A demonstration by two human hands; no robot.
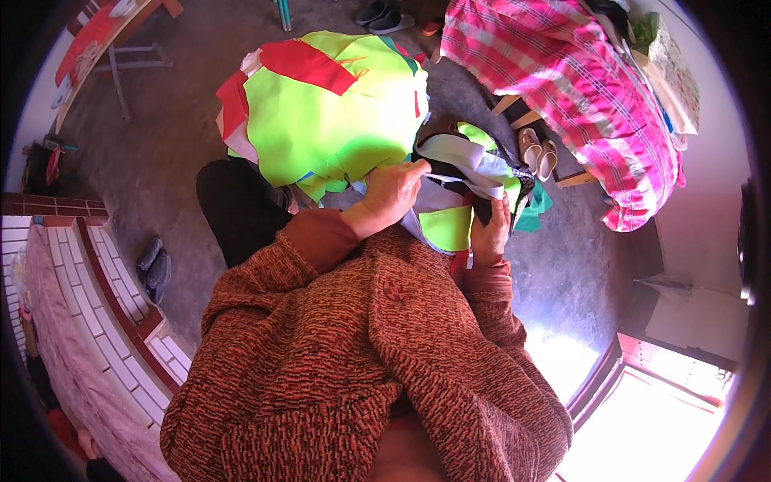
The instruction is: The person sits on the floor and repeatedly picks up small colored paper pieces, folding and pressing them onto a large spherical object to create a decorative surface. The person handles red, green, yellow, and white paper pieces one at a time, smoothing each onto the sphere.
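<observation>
In front of me, my left hand (393,193) pinches one part of a pale grey fabric strip (462,151) between thumb and fingers. The strip loops across to my right hand (491,229), whose fingers close on its other part, thumb side up. Beneath the strip lie black cloth and a yellow-green fabric piece (446,228), close to my lap. Just beyond my left hand rises a big heap of bright yellow-green fabric (321,120), with a red fabric piece (309,66) across its top. How the strip joins the cloth below it is hidden.
At the right stands furniture draped with a pink plaid cloth (554,88), beige shoes (538,153) beside it. Dark slippers (384,18) lie on the grey floor (169,104) at the back. A dark pair of shoes (154,267) is at the left, near a white-tiled ledge (104,321).
</observation>
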